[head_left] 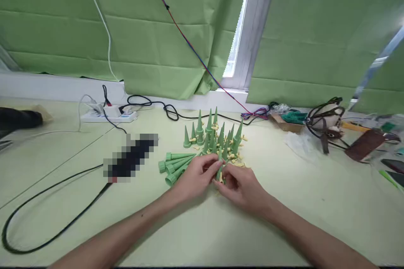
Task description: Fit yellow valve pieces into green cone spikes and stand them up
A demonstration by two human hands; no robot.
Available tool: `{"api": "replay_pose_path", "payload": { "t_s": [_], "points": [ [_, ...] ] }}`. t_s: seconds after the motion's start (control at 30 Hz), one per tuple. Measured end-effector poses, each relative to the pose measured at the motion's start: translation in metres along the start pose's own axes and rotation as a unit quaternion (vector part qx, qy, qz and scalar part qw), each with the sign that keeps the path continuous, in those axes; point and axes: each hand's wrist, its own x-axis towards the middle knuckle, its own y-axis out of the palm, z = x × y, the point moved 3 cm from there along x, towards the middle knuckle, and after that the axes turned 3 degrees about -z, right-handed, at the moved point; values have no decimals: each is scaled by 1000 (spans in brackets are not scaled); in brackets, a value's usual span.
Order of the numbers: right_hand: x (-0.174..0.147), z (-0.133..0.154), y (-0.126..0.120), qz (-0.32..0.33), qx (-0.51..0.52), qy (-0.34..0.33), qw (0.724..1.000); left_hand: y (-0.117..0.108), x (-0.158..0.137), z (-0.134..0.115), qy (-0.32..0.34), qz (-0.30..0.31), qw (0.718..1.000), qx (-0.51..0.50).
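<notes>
My left hand [199,173] is closed around a green plastic cone [220,156], which stands point up between my hands. From the other side my right hand [242,185] pinches at the cone's lower part, where a small pale-yellow plastic piece [221,178] shows; my fingers hide part of it. Just beyond my hands stands a cluster of upright green cones [200,124], with small yellow pieces on and around them. Several more green cones [176,162] lie on their sides to the left of my left hand, their wide ends toward the left.
At the left are a pixelated dark object [132,157] with a looping black cable [47,241] and a white power strip [110,117]. A cardboard box [285,122], clear plastic and a brown pouch [364,145] lie at the right. Green curtains hang behind the table.
</notes>
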Motion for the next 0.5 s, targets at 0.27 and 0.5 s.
{"api": "replay_pose_path", "payload": {
  "t_s": [0.27, 0.5],
  "points": [
    [0, -2, 1, 14, -4, 7, 1000, -1, 3, 2, 7, 8, 1000, 11],
    [0, -2, 1, 28, -1, 18, 999, -2, 1, 4, 18, 4, 1000, 23]
  ]
}}
